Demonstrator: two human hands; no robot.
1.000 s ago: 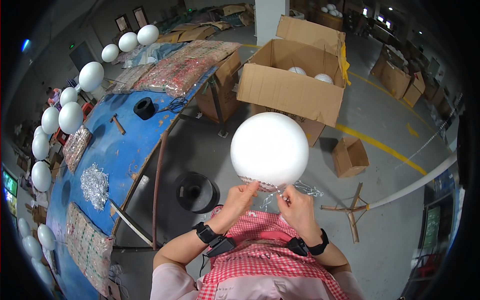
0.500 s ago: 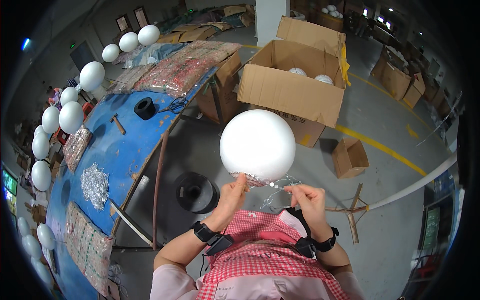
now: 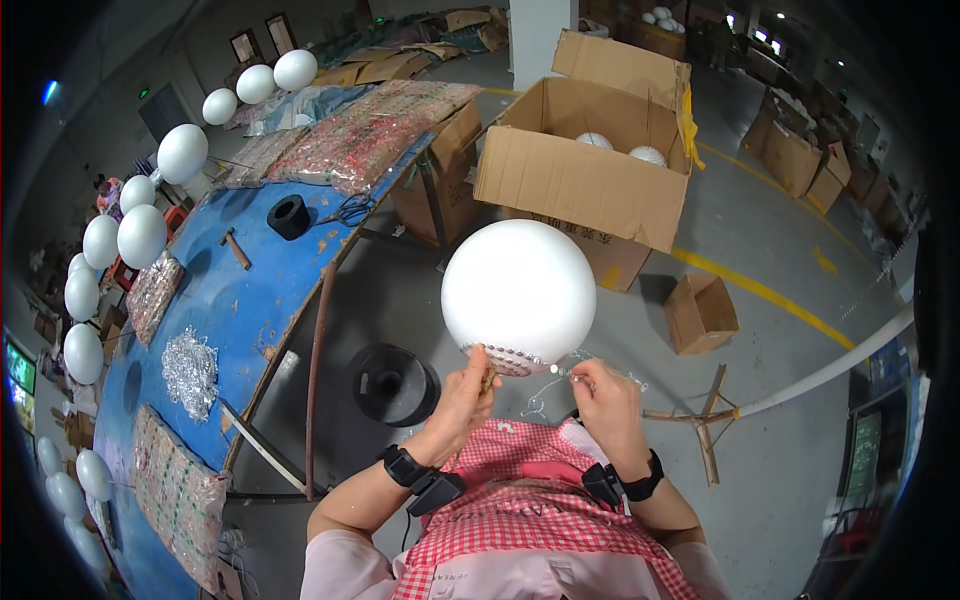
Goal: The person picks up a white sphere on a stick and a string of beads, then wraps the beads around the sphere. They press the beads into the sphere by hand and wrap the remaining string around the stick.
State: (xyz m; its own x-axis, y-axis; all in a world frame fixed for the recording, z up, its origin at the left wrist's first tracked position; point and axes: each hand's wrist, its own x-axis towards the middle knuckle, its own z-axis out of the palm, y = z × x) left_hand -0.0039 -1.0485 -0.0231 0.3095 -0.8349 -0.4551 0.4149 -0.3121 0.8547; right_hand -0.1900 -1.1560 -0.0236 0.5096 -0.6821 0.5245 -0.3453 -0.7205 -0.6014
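A large white ball [image 3: 518,285] is in front of me, with rows of silver bead trim [image 3: 512,360] around its underside. My left hand [image 3: 463,398] is closed at the ball's lower left edge, its thumb pressed against the beaded rim. What lies under its fingers is partly hidden. To the right, my right hand [image 3: 607,405] pinches a thin silver bead string [image 3: 566,372] close to the ball's lower edge. A small white round piece [image 3: 553,369] sits by those fingertips. Loose loops of the string dangle below and beside this hand.
On the left, a blue table [image 3: 275,290] bears a black roll [image 3: 289,217], a hammer [image 3: 236,249], scissors [image 3: 356,209] and a silver bead heap [image 3: 190,372]. A black spool [image 3: 394,386] stands on the floor. Ahead is an open carton [image 3: 583,177] with beaded balls.
The ball has tilted slightly, so more bead rows show along its underside. My right hand has shifted a little left and turned, still pinching the string. My left hand stays at the rim.
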